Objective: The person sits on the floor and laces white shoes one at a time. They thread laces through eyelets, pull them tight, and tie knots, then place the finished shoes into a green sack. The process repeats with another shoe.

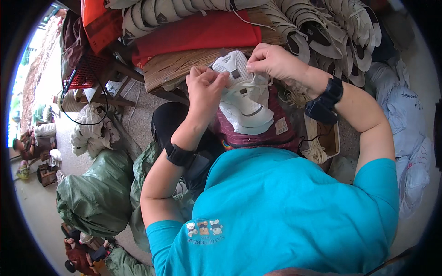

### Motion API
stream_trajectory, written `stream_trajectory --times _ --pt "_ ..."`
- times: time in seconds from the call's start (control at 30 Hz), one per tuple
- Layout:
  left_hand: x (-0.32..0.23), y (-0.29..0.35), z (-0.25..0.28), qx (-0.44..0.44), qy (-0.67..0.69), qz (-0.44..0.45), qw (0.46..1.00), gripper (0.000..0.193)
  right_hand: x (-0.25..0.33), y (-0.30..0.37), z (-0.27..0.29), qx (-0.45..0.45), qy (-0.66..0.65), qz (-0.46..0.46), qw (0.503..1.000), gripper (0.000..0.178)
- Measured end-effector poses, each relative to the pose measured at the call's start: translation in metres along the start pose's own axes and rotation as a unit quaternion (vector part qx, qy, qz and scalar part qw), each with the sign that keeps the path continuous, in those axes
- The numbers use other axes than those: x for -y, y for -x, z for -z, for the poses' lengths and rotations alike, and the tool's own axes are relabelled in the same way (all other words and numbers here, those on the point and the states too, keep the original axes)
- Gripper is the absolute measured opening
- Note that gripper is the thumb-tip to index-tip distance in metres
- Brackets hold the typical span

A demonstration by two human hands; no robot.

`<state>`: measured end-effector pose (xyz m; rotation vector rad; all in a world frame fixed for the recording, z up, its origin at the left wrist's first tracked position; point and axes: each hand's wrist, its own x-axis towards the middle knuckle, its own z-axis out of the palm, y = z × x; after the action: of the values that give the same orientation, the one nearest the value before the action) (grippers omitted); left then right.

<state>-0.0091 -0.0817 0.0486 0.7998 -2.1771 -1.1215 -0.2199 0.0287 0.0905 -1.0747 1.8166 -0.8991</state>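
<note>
A white shoe upper with a perforated tongue lies over my lap, its tongue pointing away from me. Thin pale shoelace crosses its opening. At the tongue's left edge, my left hand is closed, thumb and forefinger pinched against the upper. My right hand pinches at the right of the tongue, with shoelace hanging just below the fingertips. The exact spot that each pinch grips is partly hidden by the fingers. Under the upper is a maroon striped cloth on my lap.
Ahead, a wooden bench bears red cloth and a row of pale uppers. More stacked uppers fill the far right. A box of laces stands right of my lap. Green sacks are at left, white sacks at right.
</note>
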Motion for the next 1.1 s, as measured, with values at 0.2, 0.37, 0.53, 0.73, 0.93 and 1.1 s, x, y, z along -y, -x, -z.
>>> stream_trajectory --times 0.2,0.37,0.53,0.73,0.93,1.1 --pt "-0.074 -0.009 0.044 0.032 0.372 -0.013 0.928 0.021 0.061 0.019 0.009 0.095 -0.138 0.055 0.984 0.016" --pt "-0.034 -0.008 0.036 0.026 0.317 0.048 0.947 0.022 0.017 -0.007 -0.009 0.003 0.352 0.367 0.861 0.008" --pt "-0.010 0.015 0.006 -0.020 0.052 -0.009 0.998 0.015 0.025 0.014 -0.026 -0.095 0.459 0.330 0.819 0.014" --pt "-0.015 0.017 0.001 0.008 -0.018 -0.028 0.999 0.012 0.023 0.016 -0.037 -0.109 0.540 0.323 0.769 0.014" --pt "-0.018 0.016 0.002 0.016 -0.051 -0.019 0.998 0.013 0.030 0.020 -0.033 -0.081 0.458 0.279 0.840 0.017" --pt "-0.018 0.015 -0.001 0.014 -0.071 -0.012 0.997 0.015 0.022 0.018 -0.045 -0.112 0.504 0.310 0.798 0.014"
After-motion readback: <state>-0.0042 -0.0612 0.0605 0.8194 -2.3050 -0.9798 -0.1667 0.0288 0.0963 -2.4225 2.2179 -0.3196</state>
